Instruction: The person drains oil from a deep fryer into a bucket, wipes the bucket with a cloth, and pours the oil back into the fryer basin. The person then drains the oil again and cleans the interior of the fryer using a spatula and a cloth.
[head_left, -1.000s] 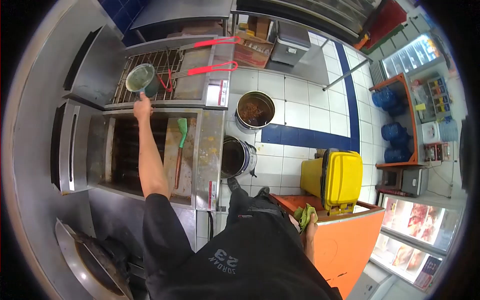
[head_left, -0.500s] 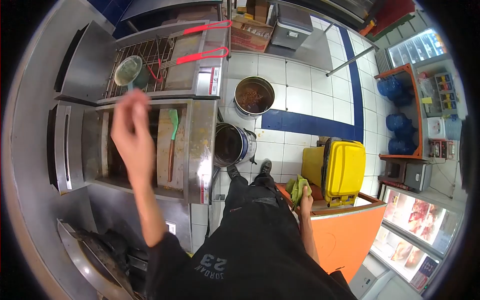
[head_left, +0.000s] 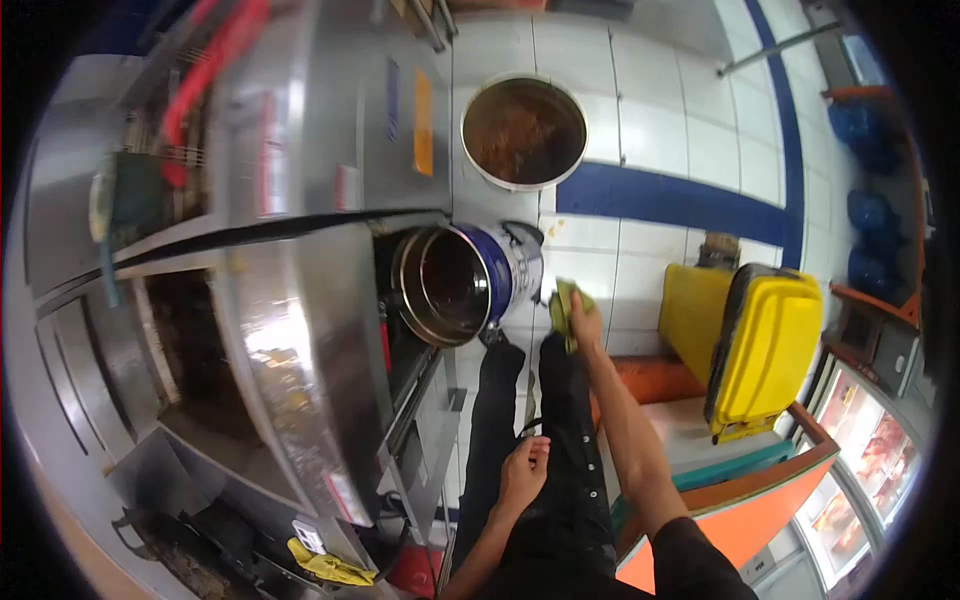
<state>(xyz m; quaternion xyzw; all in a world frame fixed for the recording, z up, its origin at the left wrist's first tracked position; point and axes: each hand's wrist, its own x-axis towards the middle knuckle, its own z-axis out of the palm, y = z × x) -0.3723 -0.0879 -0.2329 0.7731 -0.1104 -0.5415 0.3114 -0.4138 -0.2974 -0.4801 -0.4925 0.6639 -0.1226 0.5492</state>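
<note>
My right hand (head_left: 586, 324) is closed around a crumpled green cloth (head_left: 568, 300), held out over my legs beside the blue bucket (head_left: 515, 265). The bucket stands by my feet, partly under the steel fryer (head_left: 275, 340), with dark liquid inside. My left hand (head_left: 523, 474) is low in front of my thighs, its fingers curled close to a dark strap. What those fingers hold, if anything, is hidden. Beyond the bucket, a round metal pot (head_left: 525, 187) on the floor holds brown liquid with bits in it.
Blurred red-handled fryer baskets (head_left: 205, 80) and a greenish round strainer (head_left: 130, 205) are at upper left. A yellow bin (head_left: 765, 345) stands right, behind an orange counter (head_left: 760, 510). A yellow cloth (head_left: 332, 566) lies at lower left. Blue water bottles (head_left: 870, 210) sit far right.
My left hand has come down from over the fryer to my thighs. My right hand has moved forward with the green cloth. The view has shifted closer to the bucket and pot.
</note>
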